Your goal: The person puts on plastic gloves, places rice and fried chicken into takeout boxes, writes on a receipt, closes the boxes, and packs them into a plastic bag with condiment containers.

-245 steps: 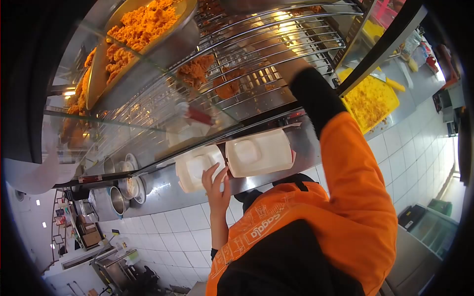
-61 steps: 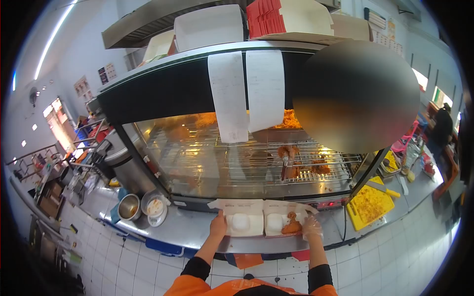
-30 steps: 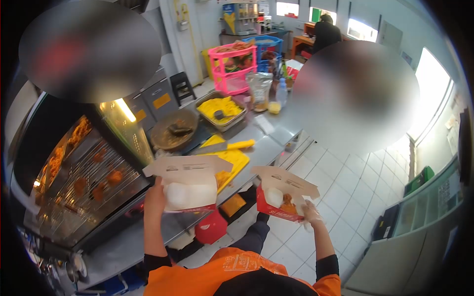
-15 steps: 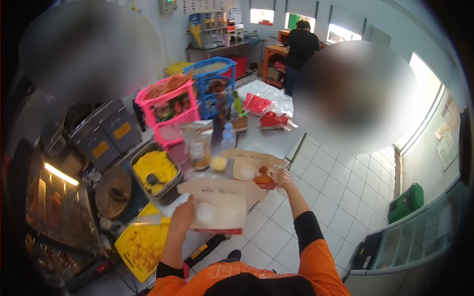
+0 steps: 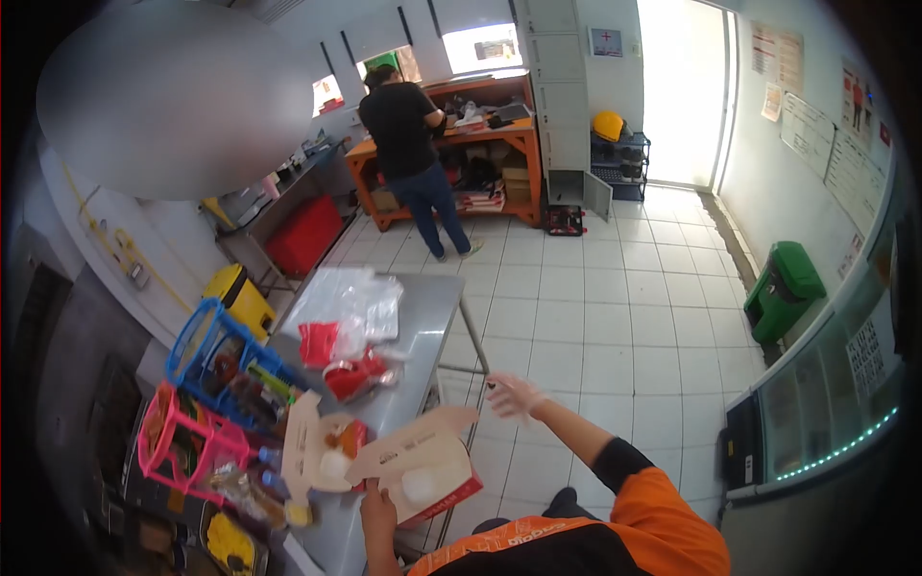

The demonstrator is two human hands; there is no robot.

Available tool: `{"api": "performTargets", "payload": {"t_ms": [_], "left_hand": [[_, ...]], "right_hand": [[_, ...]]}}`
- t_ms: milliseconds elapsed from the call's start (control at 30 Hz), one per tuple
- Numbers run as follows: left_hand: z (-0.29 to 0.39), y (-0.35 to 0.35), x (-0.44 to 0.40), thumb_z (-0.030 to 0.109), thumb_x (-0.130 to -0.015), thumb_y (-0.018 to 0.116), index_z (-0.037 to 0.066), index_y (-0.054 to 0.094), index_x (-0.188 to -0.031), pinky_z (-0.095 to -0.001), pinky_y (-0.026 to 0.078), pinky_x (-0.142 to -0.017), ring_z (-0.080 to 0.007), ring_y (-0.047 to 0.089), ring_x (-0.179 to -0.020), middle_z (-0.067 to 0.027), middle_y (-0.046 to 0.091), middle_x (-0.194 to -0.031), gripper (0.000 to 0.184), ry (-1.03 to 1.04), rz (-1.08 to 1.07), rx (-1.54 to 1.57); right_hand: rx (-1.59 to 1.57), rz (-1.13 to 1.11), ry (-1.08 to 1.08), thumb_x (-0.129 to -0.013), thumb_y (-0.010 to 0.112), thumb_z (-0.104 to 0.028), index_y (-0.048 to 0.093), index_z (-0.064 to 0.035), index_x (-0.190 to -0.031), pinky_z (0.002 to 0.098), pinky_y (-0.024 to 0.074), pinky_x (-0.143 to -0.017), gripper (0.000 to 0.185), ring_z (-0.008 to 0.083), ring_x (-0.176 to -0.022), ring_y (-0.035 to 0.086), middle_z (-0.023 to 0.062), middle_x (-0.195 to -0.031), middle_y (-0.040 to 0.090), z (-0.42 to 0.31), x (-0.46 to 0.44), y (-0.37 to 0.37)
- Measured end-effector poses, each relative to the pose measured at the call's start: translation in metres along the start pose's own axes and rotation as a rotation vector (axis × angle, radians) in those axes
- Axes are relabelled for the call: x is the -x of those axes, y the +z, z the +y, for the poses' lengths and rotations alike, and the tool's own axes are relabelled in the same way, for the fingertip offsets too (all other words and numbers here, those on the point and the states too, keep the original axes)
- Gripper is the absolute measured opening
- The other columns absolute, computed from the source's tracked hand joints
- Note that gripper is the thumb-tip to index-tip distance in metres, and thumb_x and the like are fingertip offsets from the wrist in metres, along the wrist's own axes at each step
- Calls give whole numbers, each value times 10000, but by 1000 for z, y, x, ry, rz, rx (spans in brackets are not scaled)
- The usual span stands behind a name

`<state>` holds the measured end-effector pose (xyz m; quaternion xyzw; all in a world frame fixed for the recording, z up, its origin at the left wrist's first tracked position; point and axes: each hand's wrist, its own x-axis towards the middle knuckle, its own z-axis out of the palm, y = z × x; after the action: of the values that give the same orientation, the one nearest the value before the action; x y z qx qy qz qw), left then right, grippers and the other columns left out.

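**At the table [image 5: 427,322]: far box [image 5: 307,446] shows two items, near box [image 5: 444,470] one**

Inspecting remotely through the head camera, I go from left to right. I first record a pink rack [image 5: 192,451], yellow food [image 5: 230,547] below it in view, and a blue rack [image 5: 226,346] just beyond.

Next I come to the far box, on the table with its lid up. Inside I see a white mound [image 5: 335,465] and a brown piece [image 5: 343,439], which I take for fried food. I judge its contents to be in place. Neither hand touches it. Beyond it lie red packs [image 5: 355,374].

The bare left hand [image 5: 379,514] is closed around the left corner of the near box. That box is at the table's edge, tilted, also with its lid up. I cannot tell whether the table bears any of its weight. I find a second mound [image 5: 419,486] in it and no brown piece, so I rate it the less complete of the two.

The gloved right hand [image 5: 516,396] is free of both boxes, just right of the near one's lid, fingers loosely extended. I see nothing held in it.

Outstanding, in my judgement: both lids remain to be closed. Far right stands a green bin [image 5: 786,293].
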<state>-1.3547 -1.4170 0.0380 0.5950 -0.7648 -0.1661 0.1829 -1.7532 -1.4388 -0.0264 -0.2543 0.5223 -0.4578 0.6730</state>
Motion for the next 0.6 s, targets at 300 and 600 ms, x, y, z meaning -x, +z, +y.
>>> {"api": "performTargets", "payload": {"t_ms": [300, 600], "left_hand": [[174, 107, -192, 112, -916, 496, 10, 467, -1168, -550, 465, -748, -486, 598, -893, -323, 615, -949, 274, -104, -121, 89], [350, 195, -441, 160, -896, 502, 18, 465, -1175, -528, 467, -704, -482, 608, -840, -317, 613, -814, 315, 63, -302, 419]], "right_hand": [[-449, -309, 47, -822, 714, -410, 132, -237, -1484, 546, 411, -983, 899, 356, -1290, 401, 140, -1491, 240, -60, -13, -80], [-133, 89, -304, -879, 626, -242, 189, -140, -1458, 415, 360, -1053, 732, 247, -1279, 397, 123, -1405, 367, -259, -134, -265]]}}
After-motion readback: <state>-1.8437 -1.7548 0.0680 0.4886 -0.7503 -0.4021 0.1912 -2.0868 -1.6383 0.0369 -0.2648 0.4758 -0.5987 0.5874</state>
